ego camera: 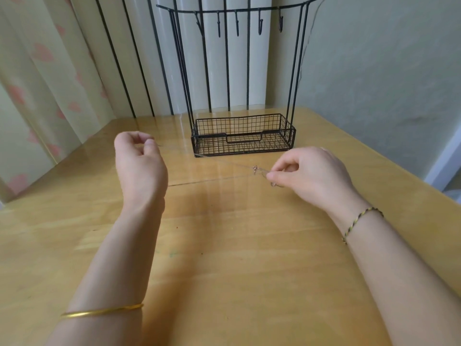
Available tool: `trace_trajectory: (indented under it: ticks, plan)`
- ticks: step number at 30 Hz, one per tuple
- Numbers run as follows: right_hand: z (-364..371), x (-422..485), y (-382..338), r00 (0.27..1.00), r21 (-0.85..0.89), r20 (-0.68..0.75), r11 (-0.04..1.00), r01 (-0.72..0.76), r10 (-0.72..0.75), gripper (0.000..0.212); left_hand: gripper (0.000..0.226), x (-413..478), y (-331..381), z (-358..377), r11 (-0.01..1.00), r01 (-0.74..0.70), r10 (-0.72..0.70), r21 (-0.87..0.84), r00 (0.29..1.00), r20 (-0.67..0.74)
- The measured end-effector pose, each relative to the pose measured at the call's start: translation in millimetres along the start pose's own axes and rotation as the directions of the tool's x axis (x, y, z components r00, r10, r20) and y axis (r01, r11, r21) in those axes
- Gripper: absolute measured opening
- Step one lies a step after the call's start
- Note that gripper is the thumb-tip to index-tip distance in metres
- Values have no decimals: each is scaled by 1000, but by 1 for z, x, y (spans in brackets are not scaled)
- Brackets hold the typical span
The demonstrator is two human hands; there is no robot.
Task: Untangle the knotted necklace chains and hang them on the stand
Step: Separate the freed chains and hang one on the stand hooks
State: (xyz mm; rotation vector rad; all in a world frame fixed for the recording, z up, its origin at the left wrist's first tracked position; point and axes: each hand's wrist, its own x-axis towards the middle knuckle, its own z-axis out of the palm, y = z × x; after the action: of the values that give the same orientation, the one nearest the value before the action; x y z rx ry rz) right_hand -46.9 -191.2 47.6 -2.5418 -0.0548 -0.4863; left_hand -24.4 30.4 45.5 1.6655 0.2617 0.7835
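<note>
Left hand (139,161), mid-left, pinches one end of a thin chain (255,169) between thumb and forefinger. Right hand (311,173), mid-right, pinches the other end beside its clasp. The chain stretches between them over the table (224,245), below the stand (214,143) at upper centre.

One head-worn wide-angle camera looks forward and down across the table (224,270) toward the stand (274,141).
</note>
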Motion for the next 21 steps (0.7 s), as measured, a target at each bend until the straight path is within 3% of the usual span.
trace_trajectory:
  ticks: [4, 7, 11, 14, 16, 17, 19, 21]
  plan:
    - [2, 3, 2, 997, 98, -47, 993, -62, 67, 13, 10, 4, -7, -1, 999, 36, -34, 35, 998, -60]
    - [2, 4, 1, 994, 267, -32, 959, -93, 105, 10, 14, 7, -8, -3, 995, 81, -78, 65, 996, -42]
    - [-4, -1, -9, 989, 588, 81, 795, -150, 126, 8, 20, -1, -9, 5, 950, 117, -190, 291, 952, 241]
    - [-3, -2, -11, 979, 641, 166, 742, -198, 118, 8, 23, -17, -5, 12, 833, -128, -151, 538, 883, 443]
    - [-3, -2, -12, 977, 659, 195, 726, -194, 84, 11, 22, -26, 2, 16, 879, -202, -76, 432, 836, 544]
    - [-3, -2, -12, 977, 669, 206, 719, -188, 65, 13, 21, -32, 8, 17, 940, -169, -52, 297, 788, 613]
    - [-4, -3, -14, 977, 695, 213, 699, -167, 21, 15, 22, -42, 19, 19, 998, 6, -53, 62, 620, 783]
    - [-5, -4, -16, 977, 704, 211, 696, -137, -21, 11, 20, -47, 22, 21, 998, 63, -34, 2, 513, 858]
